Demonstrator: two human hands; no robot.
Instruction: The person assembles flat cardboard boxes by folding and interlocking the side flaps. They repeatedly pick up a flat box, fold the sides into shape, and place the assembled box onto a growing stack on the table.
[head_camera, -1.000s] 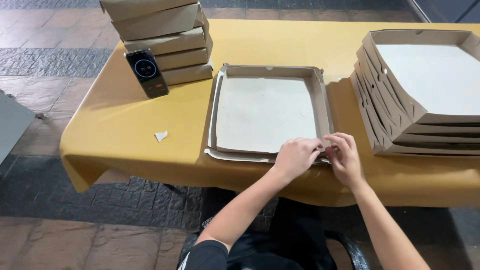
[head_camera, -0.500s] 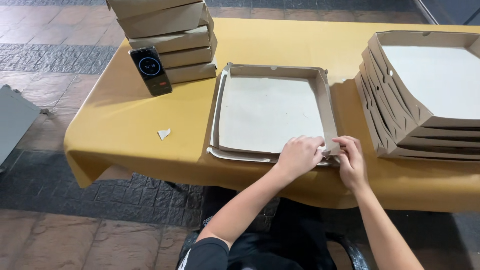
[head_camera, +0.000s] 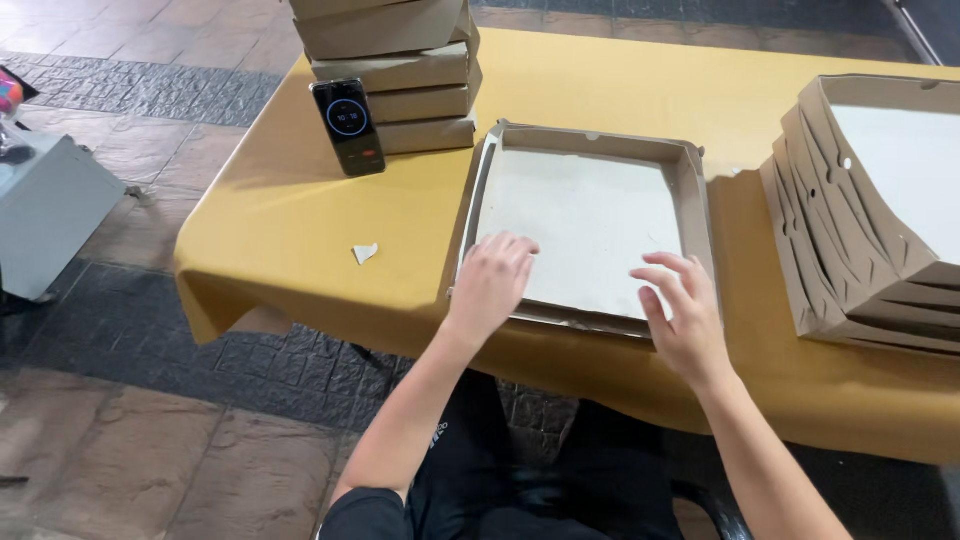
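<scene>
Now both hands, left hand (head_camera: 492, 283) and right hand (head_camera: 683, 317), lie spread on one open box (head_camera: 585, 222); two box stacks (head_camera: 395, 70) flank it on the yellow worktop (head_camera: 300, 210), tiled floor (head_camera: 150, 420) below.

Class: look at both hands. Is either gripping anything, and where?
Nothing is gripped. The left hand and right hand lie open over the near edge of the cardboard box tray.

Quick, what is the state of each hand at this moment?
Left hand: open, fingers loosely curled, resting on the near edge of the cardboard tray, holding nothing.
Right hand: open, fingers spread, at the tray's near rim, holding nothing.
</scene>
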